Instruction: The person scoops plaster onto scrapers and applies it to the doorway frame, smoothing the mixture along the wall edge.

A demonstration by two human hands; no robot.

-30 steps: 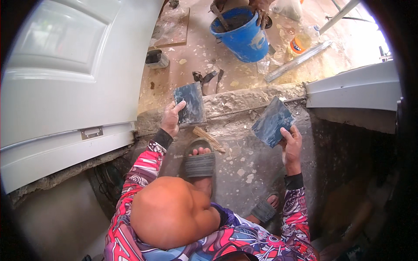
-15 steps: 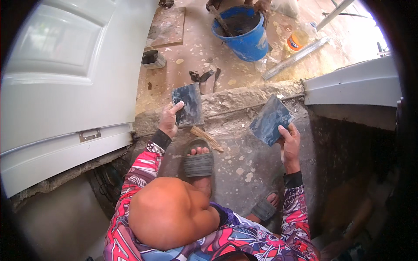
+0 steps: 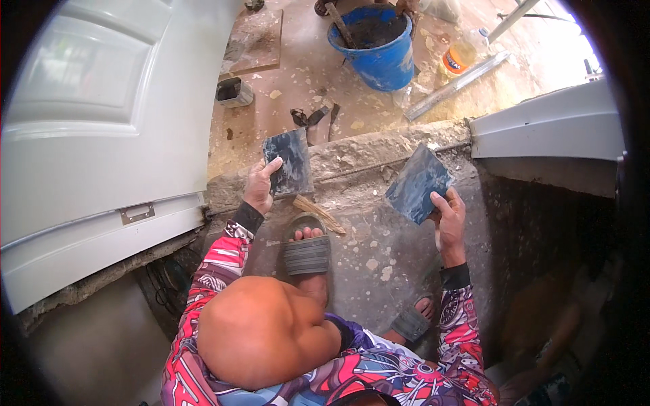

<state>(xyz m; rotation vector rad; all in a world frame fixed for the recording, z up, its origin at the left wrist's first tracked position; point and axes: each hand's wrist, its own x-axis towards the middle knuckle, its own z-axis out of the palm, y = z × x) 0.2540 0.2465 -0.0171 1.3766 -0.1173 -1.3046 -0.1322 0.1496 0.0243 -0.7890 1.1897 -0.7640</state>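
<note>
Both dark tile pieces have barely shifted since a moment ago, staying held up over the concrete step.

One tile piece (image 3: 287,162) is pinched at its lower edge by the left hand (image 3: 259,187); the right hand (image 3: 449,215) grips the other tile piece (image 3: 418,183), tilted. Below lie a wood wedge (image 3: 318,212) and a sandalled foot (image 3: 307,252) on the speckled concrete step (image 3: 379,250). Beyond, a blue bucket (image 3: 379,47) stands on the dusty floor; a white door (image 3: 101,115) hangs left.

- Rough concrete floor (image 3: 379,264), dusty and speckled with pale chips, rising to a raised step (image 3: 379,145).
- On it, just below the step, a small wooden wedge (image 3: 318,213).
- Beyond the step: a blue bucket (image 3: 379,47), a long metal bar (image 3: 457,84), a plastic bottle (image 3: 464,54) and a small grey tub (image 3: 233,91).
</note>
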